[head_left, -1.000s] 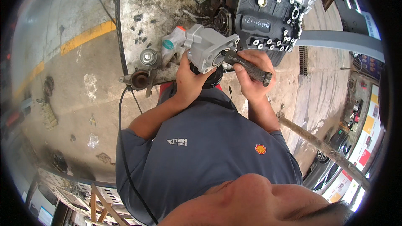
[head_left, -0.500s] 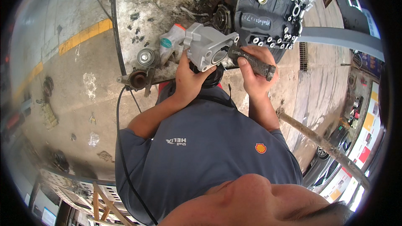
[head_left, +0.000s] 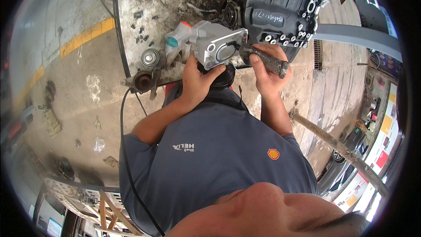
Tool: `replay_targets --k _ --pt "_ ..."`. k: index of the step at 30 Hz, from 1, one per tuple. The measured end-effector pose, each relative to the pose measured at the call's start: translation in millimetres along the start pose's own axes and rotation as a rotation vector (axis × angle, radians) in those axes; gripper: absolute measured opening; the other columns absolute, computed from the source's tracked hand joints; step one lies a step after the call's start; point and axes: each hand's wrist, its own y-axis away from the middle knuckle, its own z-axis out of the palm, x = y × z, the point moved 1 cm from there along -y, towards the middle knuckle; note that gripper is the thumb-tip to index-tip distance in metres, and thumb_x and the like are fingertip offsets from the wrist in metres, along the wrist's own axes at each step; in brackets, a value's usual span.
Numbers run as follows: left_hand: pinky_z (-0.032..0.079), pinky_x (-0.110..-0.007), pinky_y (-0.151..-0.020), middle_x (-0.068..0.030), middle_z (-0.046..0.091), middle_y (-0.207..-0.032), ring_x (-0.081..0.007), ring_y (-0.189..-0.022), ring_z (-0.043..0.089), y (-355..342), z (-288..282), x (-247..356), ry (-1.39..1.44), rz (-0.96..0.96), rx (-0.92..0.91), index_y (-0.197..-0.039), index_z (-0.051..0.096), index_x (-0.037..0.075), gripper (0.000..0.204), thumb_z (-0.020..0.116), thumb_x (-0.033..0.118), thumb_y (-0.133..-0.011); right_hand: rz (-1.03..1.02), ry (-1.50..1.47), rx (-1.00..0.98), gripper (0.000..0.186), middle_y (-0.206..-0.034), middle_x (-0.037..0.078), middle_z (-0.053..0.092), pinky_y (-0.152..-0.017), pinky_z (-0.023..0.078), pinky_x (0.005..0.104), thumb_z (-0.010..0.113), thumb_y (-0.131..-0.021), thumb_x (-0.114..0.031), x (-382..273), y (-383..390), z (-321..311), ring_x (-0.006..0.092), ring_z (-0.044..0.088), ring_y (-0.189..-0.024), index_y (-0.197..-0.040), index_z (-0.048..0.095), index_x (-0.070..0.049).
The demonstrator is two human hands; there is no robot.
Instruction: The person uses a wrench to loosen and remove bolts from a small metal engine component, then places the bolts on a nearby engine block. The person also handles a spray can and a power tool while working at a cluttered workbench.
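My left hand (head_left: 197,81) grips a silver cast-metal housing (head_left: 212,39) from below, its thumb on the near edge. The housing's flat flange is tilted up toward me, and a dark line runs around part of its round opening. My right hand (head_left: 269,72) is closed around a dark, grimy sealant tube (head_left: 265,59). Its narrow black nozzle points left and meets the flange beside the opening; I cannot tell whether it touches. Under the housing sits a round black part (head_left: 222,79), partly hidden by my left hand.
A stained workbench (head_left: 144,8) carries a black engine block (head_left: 274,15), a white plastic bag (head_left: 175,44), several small dark bolts (head_left: 141,29), a round metal part (head_left: 151,57) and a rusty fitting (head_left: 144,82). A metal pole (head_left: 333,145) slants up from the right.
The housing has turned in my left hand, so its flange faces me more fully. My right hand has shifted slightly, keeping the tube's nozzle at the flange.
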Motion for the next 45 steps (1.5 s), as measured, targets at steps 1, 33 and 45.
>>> replay_targets --k 1,33,45 --pt "0.05 -0.036 -0.1 -0.013 0.072 -0.122 -0.0233 -0.114 0.068 -0.3 -0.2 1.4 -0.003 -0.009 -0.002 -0.134 0.057 0.0 0.058 0.088 0.017 -0.088 0.001 -0.004 0.001 0.024 -0.098 0.015 0.074 -0.079 0.055 0.0337 0.084 -0.082 0.0 1.0 1.0 0.5 0.025 0.071 -0.087 -0.104 0.076 0.006" --pt "0.055 -0.041 -0.09 -0.0171 0.073 -0.113 -0.0304 -0.105 0.072 3.9 6.9 -12.7 -0.126 -0.118 0.081 -0.13 0.057 0.0 0.064 0.091 0.026 -0.082 -0.209 -0.014 -0.124 0.025 -0.1 0.016 0.075 -0.079 0.06 0.0351 0.086 -0.08 0.001 -9.3 4.3 20.6 0.0265 0.075 -0.088 -0.102 0.076 0.004" --pt "0.054 -0.042 -0.091 -0.0181 0.073 -0.114 -0.034 -0.107 0.072 5.6 7.1 -22.4 -0.145 -0.064 0.054 -0.131 0.057 0.001 0.065 0.09 0.029 -0.082 -0.096 0.077 -0.024 0.022 -0.096 0.015 0.075 -0.079 0.058 0.0338 0.084 -0.079 0.004 -1.9 -5.5 12.4 0.0254 0.074 -0.087 -0.1 0.077 0.005"
